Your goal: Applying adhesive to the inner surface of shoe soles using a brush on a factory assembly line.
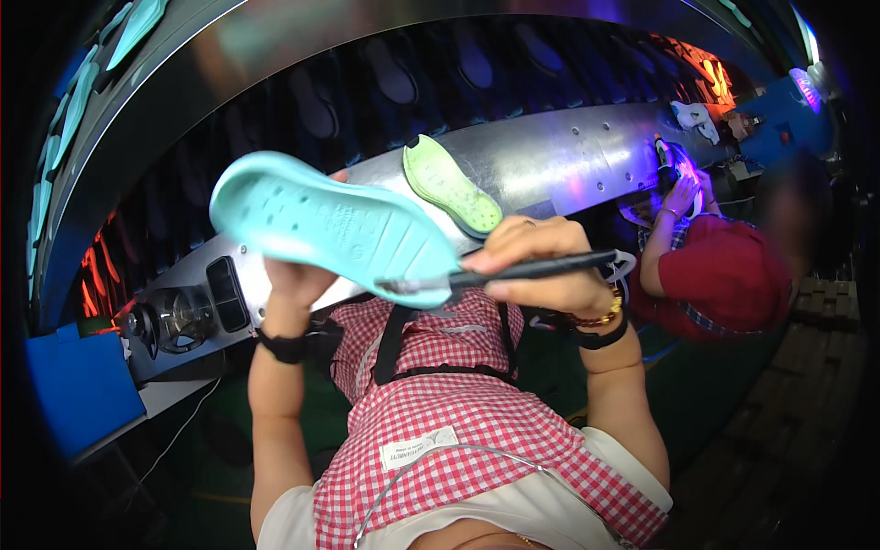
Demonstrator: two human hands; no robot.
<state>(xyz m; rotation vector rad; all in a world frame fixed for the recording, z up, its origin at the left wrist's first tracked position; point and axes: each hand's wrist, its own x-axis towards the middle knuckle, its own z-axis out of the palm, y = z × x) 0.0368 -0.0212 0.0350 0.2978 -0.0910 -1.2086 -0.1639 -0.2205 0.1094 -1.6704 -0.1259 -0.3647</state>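
A turquoise shoe sole (312, 213) with small holes and ridges is tilted up in front of me. My left hand (298, 278) grips it from underneath, with most of the fingers hidden behind it. In my right hand (543, 240) is a slim black-handled brush (559, 267), its tip against the near right end of the sole. The tip is blurred. Beyond both hands, a pale green sole (447, 183) lies on the metal bench (536, 156).
A black tray (226, 291) and a round clear device (183, 319) stand at the left, near a blue box (81, 390). Dim soles (391, 73) line the rack behind the bench. At the right, a co-worker in red (724, 275) works at the bench.
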